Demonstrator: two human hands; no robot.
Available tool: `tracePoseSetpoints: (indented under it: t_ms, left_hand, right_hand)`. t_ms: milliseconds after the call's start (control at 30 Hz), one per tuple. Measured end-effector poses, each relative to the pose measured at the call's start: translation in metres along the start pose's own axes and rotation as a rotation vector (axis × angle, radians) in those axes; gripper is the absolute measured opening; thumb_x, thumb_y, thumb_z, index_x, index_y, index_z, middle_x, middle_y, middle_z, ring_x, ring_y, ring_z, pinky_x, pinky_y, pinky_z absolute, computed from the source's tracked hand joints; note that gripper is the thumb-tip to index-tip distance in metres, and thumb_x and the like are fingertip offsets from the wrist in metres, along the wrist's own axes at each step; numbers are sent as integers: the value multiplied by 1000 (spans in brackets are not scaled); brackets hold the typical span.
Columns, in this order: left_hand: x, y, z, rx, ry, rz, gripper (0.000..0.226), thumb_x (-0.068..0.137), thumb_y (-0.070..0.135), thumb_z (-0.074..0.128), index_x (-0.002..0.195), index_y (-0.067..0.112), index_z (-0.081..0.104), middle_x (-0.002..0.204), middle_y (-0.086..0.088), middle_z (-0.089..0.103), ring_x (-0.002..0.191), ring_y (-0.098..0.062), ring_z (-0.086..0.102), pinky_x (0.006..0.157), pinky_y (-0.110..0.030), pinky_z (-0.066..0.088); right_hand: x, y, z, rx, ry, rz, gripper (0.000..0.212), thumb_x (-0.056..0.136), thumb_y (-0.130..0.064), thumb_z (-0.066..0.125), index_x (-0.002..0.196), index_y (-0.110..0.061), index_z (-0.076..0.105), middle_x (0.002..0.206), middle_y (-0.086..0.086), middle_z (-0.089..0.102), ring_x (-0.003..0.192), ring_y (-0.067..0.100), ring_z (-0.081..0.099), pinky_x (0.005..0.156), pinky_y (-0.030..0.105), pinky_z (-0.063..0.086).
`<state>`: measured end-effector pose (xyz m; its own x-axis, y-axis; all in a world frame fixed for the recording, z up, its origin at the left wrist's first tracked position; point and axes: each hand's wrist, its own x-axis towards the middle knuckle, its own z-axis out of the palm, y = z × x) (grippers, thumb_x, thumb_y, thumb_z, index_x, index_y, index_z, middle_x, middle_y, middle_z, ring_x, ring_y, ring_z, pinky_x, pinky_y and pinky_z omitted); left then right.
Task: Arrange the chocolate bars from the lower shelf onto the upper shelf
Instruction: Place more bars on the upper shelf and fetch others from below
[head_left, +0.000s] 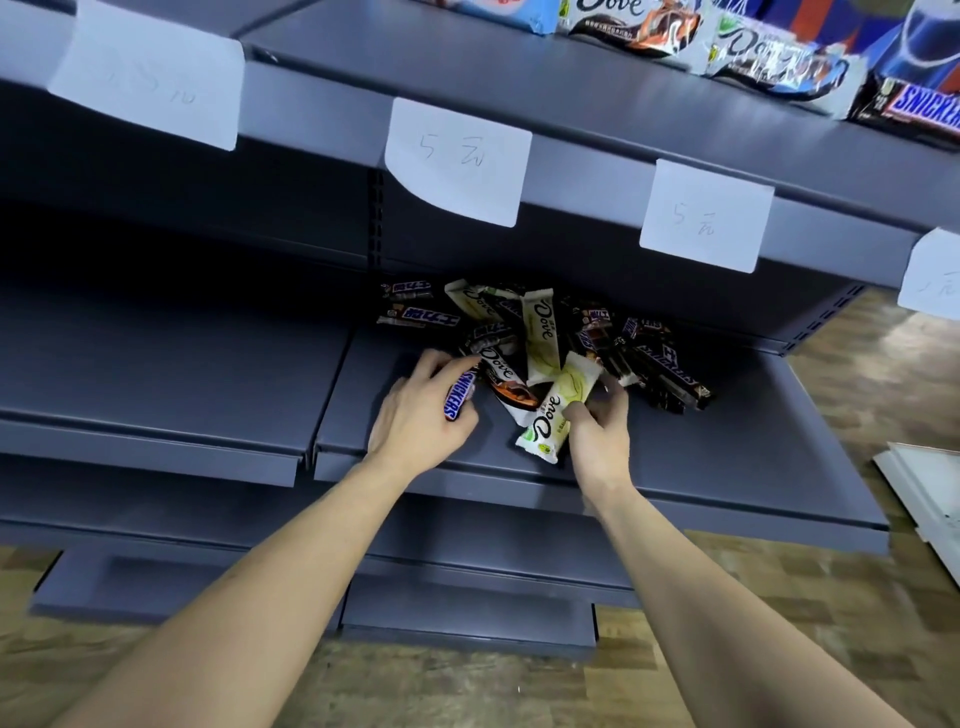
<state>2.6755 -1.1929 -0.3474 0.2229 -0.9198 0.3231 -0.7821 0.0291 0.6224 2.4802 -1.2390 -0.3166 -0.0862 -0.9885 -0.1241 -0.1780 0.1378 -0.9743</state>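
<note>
Reaching into the loose heap of chocolate bars (540, 332) on the grey metal lower shelf (753, 457), the left hand (421, 415) gripped a blue-lettered Snickers bar (97, 396) while the right hand (597, 421) pinched a pale green Dove bar (553, 410), apparently for restocking the partly filled upper shelf (519, 83).

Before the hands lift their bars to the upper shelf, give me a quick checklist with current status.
1. Left hand grips a Snickers bar: ok.
2. Right hand pinches a pale green Dove bar: ok.
3. Green bar free of the pile: cannot tell, its far end lies against other bars.
4. Room on the upper shelf: ok, bare surface left of the Dove bars already there.
5. Pile emptied: not ok, many bars remain.
</note>
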Motion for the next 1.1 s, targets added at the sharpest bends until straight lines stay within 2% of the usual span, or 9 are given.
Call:
tracePoseSetpoints:
  t_ms: [67, 267, 400, 567, 800, 867, 967, 1033, 1100]
  left_hand:
    - [0, 2, -2, -59, -13, 10, 56, 81, 28, 55, 134, 43, 45, 131, 18, 43, 97, -20, 61, 82, -36, 53]
    - [4, -1, -1, -184, -59, -10, 32, 89, 25, 50, 116, 33, 66, 125, 26, 55, 108, 0, 56, 93, -28, 48]
    - [6, -7, 0, -267, -70, -65, 44, 84, 20, 36, 114, 24, 66, 122, 16, 59, 109, -4, 56, 96, -32, 48]
    - [7, -7, 1, -155, -44, -15, 50, 80, -5, 44, 115, 23, 69, 123, 11, 57, 113, -10, 43, 100, -30, 42]
    - [7, -1, 0, 88, -75, 34, 38, 74, 12, 56, 108, 29, 64, 138, 3, 44, 129, -23, 29, 106, -39, 32]
    - [7, -1, 0, 108, -61, 20, 32, 74, 14, 56, 103, 26, 61, 139, 2, 43, 131, -24, 29, 106, -40, 32]
    - [7, -2, 2, 160, -24, 13, 29, 73, 18, 57, 102, 22, 59, 133, 3, 49, 127, -23, 33, 102, -38, 34]
    - [7, -1, 3, 189, 7, 7, 30, 73, 19, 58, 103, 21, 59, 123, 3, 54, 122, -23, 37, 97, -38, 35]
    - [6, 1, 3, 217, 29, -8, 31, 73, 21, 58, 104, 21, 59, 116, 3, 56, 116, -23, 39, 94, -38, 37]
  right_hand:
    - [1, 3, -4, -25, -22, -28, 62, 91, -14, 51, 144, -43, 35, 105, -12, 59, 93, 2, 58, 74, 16, 39]
    - [8, 11, -1, -110, -64, -74, 40, 88, -24, 59, 126, -37, 59, 88, -8, 66, 70, 11, 55, 70, 16, 49]
    - [10, 19, 2, -86, -21, -85, 41, 91, -24, 54, 130, -36, 57, 76, -6, 69, 68, 10, 58, 81, 36, 52]
    - [7, 19, 4, -106, 38, -141, 39, 93, -22, 57, 130, -31, 55, 78, 5, 68, 63, 6, 64, 77, 22, 50]
    - [5, 18, 9, -214, 47, -210, 49, 79, -24, 76, 125, -28, 57, 73, -7, 60, 60, 4, 56, 72, 21, 49]
    - [0, 20, 11, -247, 110, -274, 52, 77, -20, 73, 126, -28, 57, 100, -7, 53, 73, 4, 58, 77, 23, 50]
    - [0, 31, 14, -375, 125, -401, 66, 76, -14, 61, 140, -20, 47, 144, 6, 33, 128, 21, 40, 105, 29, 38]
    - [3, 30, 16, -559, 76, -404, 74, 75, -21, 53, 147, -18, 37, 157, 7, 24, 146, 27, 12, 117, 36, 18]
    - [5, 27, 18, -703, 39, -384, 77, 75, -32, 48, 149, -17, 35, 156, 4, 30, 148, 28, 8, 120, 46, 12]
